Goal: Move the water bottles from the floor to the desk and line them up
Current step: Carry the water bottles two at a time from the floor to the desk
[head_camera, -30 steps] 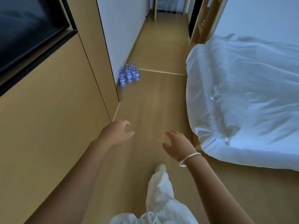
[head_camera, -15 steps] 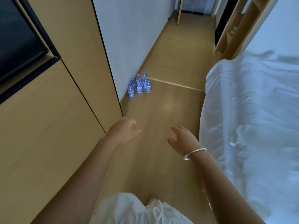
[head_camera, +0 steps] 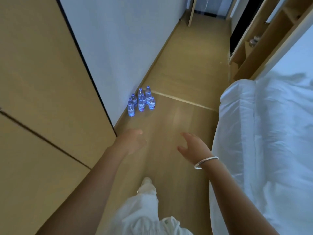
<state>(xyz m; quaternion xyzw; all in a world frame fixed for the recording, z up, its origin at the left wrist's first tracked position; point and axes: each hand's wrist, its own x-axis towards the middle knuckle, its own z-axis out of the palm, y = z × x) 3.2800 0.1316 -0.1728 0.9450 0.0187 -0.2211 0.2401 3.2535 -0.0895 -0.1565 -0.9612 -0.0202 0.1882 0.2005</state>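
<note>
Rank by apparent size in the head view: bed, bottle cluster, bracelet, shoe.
1. bed
2. bottle cluster
3. and 4. bracelet and shoe: look alike, and nearness makes it unsure.

Wooden floor (head_camera: 184, 126), pale seam running across it; a tight cluster of water bottles (head_camera: 141, 101) is stood upright on it, close against the white wall's foot; a bed (head_camera: 264, 133) under rumpled white bedding is set along its right side.
</note>
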